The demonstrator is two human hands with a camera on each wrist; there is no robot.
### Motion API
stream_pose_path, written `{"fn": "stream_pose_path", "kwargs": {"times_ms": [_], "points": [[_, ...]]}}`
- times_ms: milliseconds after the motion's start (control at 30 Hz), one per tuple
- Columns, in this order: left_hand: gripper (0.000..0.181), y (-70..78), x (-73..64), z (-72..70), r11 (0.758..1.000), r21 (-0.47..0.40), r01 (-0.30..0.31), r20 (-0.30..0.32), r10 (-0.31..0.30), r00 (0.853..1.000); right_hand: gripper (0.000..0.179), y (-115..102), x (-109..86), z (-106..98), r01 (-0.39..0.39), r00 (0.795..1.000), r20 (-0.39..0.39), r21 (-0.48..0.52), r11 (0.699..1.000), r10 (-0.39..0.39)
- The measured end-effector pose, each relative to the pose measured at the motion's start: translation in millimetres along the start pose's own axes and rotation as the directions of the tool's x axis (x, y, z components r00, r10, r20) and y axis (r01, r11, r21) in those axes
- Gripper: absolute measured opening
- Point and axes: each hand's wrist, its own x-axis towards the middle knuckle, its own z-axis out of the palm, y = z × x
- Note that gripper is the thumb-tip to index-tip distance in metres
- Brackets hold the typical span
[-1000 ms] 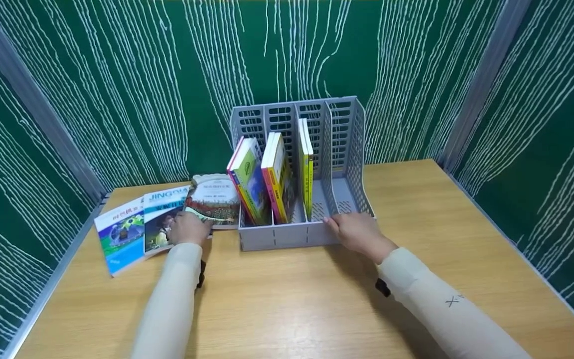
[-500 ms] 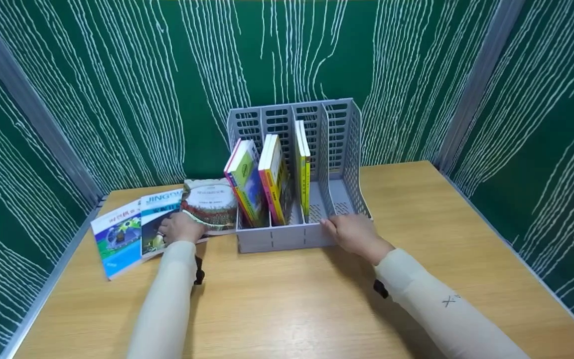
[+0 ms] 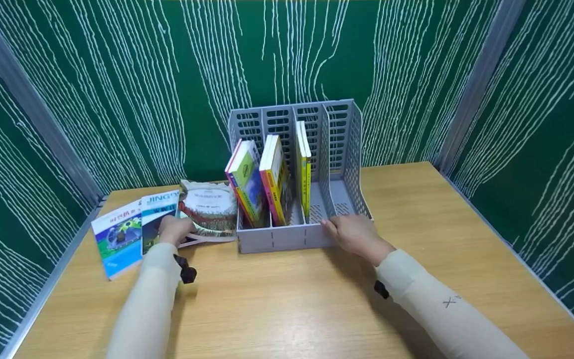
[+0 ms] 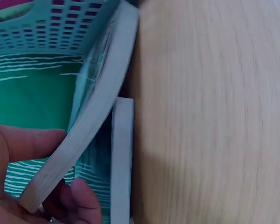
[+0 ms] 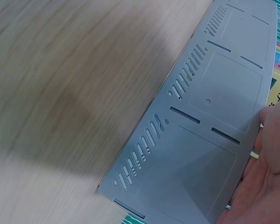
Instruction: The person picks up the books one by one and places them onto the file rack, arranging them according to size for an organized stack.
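Observation:
Near the left of the table my left hand pinches the left edge of a book with a white oval and a red-and-green field on its cover. In the left wrist view the thumb lies on the cover and the fingers curl beneath; the book's page edge bends up off another book. This lower one is the JINGDIAN book, partly hidden by the hand. My right hand grips the front wall of a grey file rack, thumb over its rim, fingers under its base.
Upright in the rack's slots stand a green-and-blue book, a yellow-and-pink one and slim yellow books. A blue book lies flat at the far left. Green walls with white lines enclose the wooden table.
My left hand has slid slightly left and taken hold of the oval-covered book's edge, which now stands raised. That book has shifted slightly toward me. The right hand keeps its grip on the rack.

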Motion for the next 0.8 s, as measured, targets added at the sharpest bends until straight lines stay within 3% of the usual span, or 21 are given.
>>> {"fn": "stream_pose_path", "kwargs": {"times_ms": [67,233,467,600,800], "points": [[0.038,2.2,-9.8,-4.6,0.999,-0.044,0.026,0.024,-0.025,0.999,0.05,0.1,0.5,-0.6,0.009,1.0,-0.004,0.002,1.0,-0.009],[0.058,-0.3,-16.6,-18.6,0.99,-0.111,0.087,0.14,-0.071,0.988,0.05,0.5,0.7,-2.9,0.013,1.0,-0.018,0.014,1.0,-0.013],[0.045,-9.5,-20.9,-31.0,0.978,-0.181,0.104,0.287,-0.049,0.957,0.049,1.6,-2.0,-1.6,0.061,0.997,-0.05,-0.015,0.998,-0.062],[0.052,-10.5,-24.1,-32.6,0.972,-0.207,0.107,0.301,-0.041,0.953,0.051,0.8,-3.3,-0.8,0.066,0.997,-0.05,-0.023,0.998,-0.067],[0.072,-6.8,-28.6,-27.6,0.958,-0.257,0.125,0.249,-0.059,0.967,0.05,-1.0,-2.8,0.1,0.043,0.999,-0.025,0.006,0.999,-0.042]]}}
